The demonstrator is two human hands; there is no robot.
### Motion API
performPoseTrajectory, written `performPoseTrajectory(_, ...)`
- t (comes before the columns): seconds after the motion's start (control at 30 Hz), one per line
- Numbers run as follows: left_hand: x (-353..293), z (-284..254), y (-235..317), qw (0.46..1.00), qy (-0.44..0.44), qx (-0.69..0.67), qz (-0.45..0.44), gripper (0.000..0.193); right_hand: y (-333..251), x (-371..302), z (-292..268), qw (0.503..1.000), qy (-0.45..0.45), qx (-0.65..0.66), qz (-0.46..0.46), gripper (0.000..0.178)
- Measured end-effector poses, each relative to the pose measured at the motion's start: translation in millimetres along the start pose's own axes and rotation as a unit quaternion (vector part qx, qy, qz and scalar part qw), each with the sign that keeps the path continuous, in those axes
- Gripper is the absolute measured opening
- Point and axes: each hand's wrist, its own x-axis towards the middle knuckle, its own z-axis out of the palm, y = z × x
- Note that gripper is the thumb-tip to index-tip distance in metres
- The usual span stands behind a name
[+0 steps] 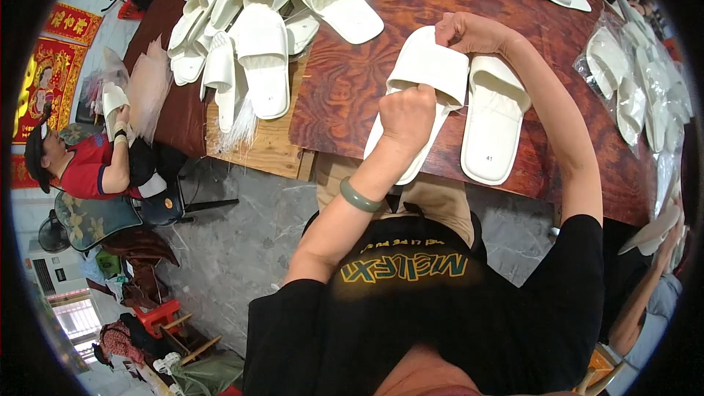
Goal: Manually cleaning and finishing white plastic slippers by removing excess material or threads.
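A white open-toed slipper (pixel 422 64) lies at a slant on the wooden table in front of me, its heel reaching past the near edge. My left hand (pixel 408 116) is closed at the rear edge of its wide strap, a green bangle on that wrist. At the toe end my right hand (pixel 463 32) is bent round with curled fingers, closed on the slipper's front right corner; its fingertips are partly hidden. Just to the right lies a second white slipper (pixel 493 128), sole down, heel toward me, which neither hand grips.
A heap of white slippers (pixel 264 48) fills the table's left part, with thin clear strips (pixel 238 128) hanging below. Slippers in clear bags (pixel 623 84) lie at the right. A co-worker in red (pixel 92 165) holds a slipper at left; another person's arm (pixel 645 297) shows at right.
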Motion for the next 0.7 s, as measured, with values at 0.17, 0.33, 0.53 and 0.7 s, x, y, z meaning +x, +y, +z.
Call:
performPoseTrajectory(0.17, 3, -6, -2, 0.997, 0.025, -0.073, -0.032, 0.014, -14, -5, -1, 0.998, 0.022, 0.063, -0.023, 0.021)
performPoseTrajectory(0.33, 5, -11, -2, 0.994, 0.014, -0.086, -0.065, 0.012, -14, 1, -2, 0.999, -0.003, 0.037, -0.017, 0.019)
performPoseTrajectory(0.53, 6, -14, -13, 0.989, 0.021, -0.123, -0.085, 0.014, -9, -4, 7, 0.997, 0.06, 0.029, -0.034, 0.017)
performPoseTrajectory(0.7, 11, -22, -15, 0.979, -0.008, -0.159, -0.124, 0.018, -5, -12, 15, 0.981, 0.186, 0.038, 0.026, 0.015)
